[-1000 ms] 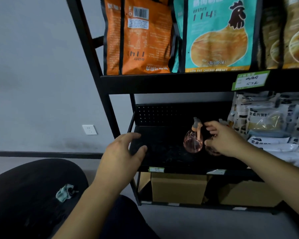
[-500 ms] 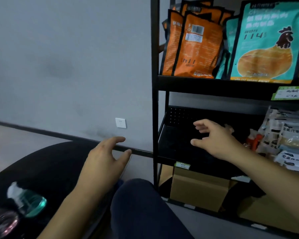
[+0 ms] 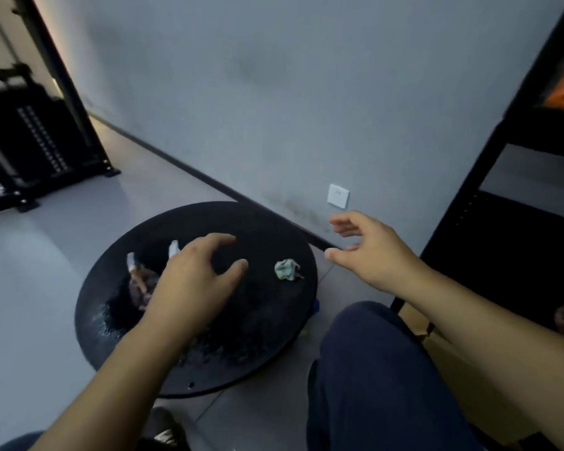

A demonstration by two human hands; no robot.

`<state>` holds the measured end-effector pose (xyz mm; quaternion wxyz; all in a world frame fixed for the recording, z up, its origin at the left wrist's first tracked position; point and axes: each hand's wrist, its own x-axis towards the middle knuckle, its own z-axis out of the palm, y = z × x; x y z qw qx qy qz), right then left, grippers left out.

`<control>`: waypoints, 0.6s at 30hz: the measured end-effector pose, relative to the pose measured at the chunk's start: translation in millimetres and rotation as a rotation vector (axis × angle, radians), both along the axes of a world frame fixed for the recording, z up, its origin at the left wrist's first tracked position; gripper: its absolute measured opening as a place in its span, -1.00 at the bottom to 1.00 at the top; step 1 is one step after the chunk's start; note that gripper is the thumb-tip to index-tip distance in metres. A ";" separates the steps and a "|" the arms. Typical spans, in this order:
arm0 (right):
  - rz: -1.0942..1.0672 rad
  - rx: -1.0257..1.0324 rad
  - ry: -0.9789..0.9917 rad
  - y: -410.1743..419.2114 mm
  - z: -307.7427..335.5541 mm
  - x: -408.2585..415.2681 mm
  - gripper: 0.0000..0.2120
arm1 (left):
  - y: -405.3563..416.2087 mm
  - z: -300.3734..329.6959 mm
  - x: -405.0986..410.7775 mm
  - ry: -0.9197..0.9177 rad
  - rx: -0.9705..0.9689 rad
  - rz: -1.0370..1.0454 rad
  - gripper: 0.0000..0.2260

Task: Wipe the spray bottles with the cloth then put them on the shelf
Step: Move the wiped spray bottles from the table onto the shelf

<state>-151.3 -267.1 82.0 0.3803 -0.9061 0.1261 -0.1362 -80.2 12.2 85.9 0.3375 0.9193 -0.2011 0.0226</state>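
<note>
Head view. Left hand (image 3: 192, 284): fingers spread and loosely curved, holding nothing, above the round black table (image 3: 267, 333). Spray bottles (image 3: 144, 278): on the table, partly hidden under that hand; two pale nozzles show. Cloth (image 3: 286, 270): crumpled, pale green, on the table near its right edge. Right hand (image 3: 370, 252): relaxed, spread, empty, off the table. Black shelf (image 3: 518, 242): at right.
</note>
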 end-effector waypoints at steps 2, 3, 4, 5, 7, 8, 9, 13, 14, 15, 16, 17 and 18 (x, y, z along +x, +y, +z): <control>0.060 0.023 0.006 20.8 -9.5 26.6 -0.51 | 19.4 -6.8 11.3 0.017 -0.006 0.072 -0.58; 0.088 0.032 0.015 30.5 -15.0 39.0 -0.51 | 28.3 -10.3 16.9 0.027 -0.009 0.105 -0.58; 0.115 0.036 0.025 40.3 -20.3 51.3 -0.51 | 36.6 -13.1 22.4 0.036 -0.014 0.135 -0.58; 0.142 0.036 0.032 49.8 -25.6 63.3 -0.51 | 44.3 -15.4 27.8 0.043 -0.020 0.163 -0.59; 0.189 0.032 0.048 68.3 -36.1 86.1 -0.52 | 59.0 -20.6 39.9 0.049 -0.028 0.213 -0.62; 0.214 0.029 0.063 76.9 -41.5 96.9 -0.52 | 65.3 -23.0 45.6 0.050 -0.022 0.235 -0.64; 0.238 0.028 0.079 85.2 -46.7 107.1 -0.51 | 71.2 -25.5 51.4 0.052 -0.010 0.256 -0.65; 0.300 0.026 0.126 114.0 -69.2 146.0 -0.51 | 92.3 -42.1 77.4 0.094 0.007 0.315 -0.59; 0.310 0.032 0.139 120.1 -75.3 155.3 -0.50 | 96.4 -47.6 83.5 0.112 -0.002 0.326 -0.59; 0.317 0.039 0.154 124.6 -80.4 162.3 -0.50 | 98.8 -51.6 87.4 0.132 -0.009 0.335 -0.59; 0.326 0.047 0.172 129.9 -87.6 172.0 -0.50 | 101.6 -56.8 92.9 0.152 -0.011 0.344 -0.60; 0.329 0.053 0.184 133.3 -93.2 178.9 -0.51 | 102.5 -60.3 96.7 0.169 -0.005 0.346 -0.61; 0.331 0.059 0.193 136.4 -99.6 186.2 -0.51 | 103.0 -63.9 100.8 0.181 0.000 0.347 -0.62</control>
